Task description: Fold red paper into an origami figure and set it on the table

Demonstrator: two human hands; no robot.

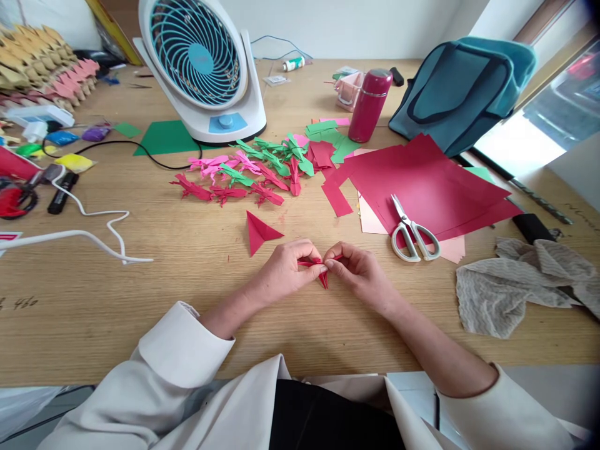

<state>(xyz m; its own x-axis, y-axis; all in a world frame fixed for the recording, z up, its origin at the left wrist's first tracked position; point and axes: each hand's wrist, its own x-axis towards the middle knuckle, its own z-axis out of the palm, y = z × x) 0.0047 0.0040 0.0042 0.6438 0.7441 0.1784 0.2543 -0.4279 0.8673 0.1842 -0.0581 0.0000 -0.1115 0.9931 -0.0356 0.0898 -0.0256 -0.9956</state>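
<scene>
Between my two hands is a small red folded paper figure [323,278], partly hidden by the fingers. My left hand [294,265] pinches its left side with thumb and forefinger. From the right, my right hand [359,272] grips it the same way, fingertips almost meeting the left ones. A red folded paper triangle [259,232] lies on the table just beyond my left hand. Farther back lie several finished-looking folded paper figures in red, green and pink [267,159]. Grey-handled scissors [412,234] rest partly on large red paper sheets [426,181] to the right.
A white fan [206,69] stands at the back, near a red flask [370,106] and a teal bag [464,94]. A crumpled grey cloth [515,281] lies at right. White cord [94,234] and a black marker [62,194] are at left on the wooden table [154,294].
</scene>
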